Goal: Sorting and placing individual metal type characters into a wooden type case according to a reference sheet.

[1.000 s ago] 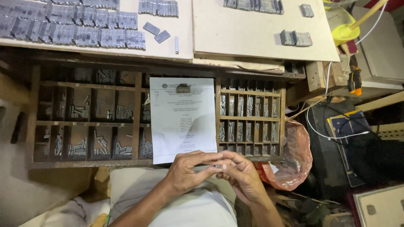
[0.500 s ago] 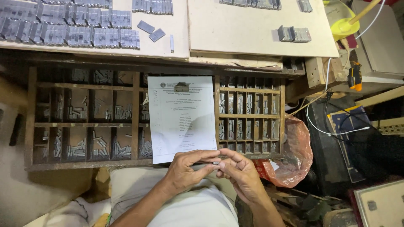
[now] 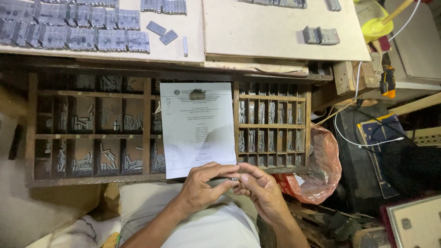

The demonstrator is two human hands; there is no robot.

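Wooden type case [image 3: 147, 174] fills the bench front as before, printed sheet [image 3: 198, 128] clipped over its middle, metal type blocks [image 3: 78, 27] on the board beyond it. My left hand [image 3: 202, 188] and right hand [image 3: 262, 193] sit just below the case's near edge, hardly shifted from a second ago. Both pinch one small metal strip [image 3: 225, 180] between fingertips, so I judge handling goes on.

A printed sheet [image 3: 198, 128] lies on the wooden compartment tray [image 3: 147, 174], beside an orange plastic bag [image 3: 321, 165].
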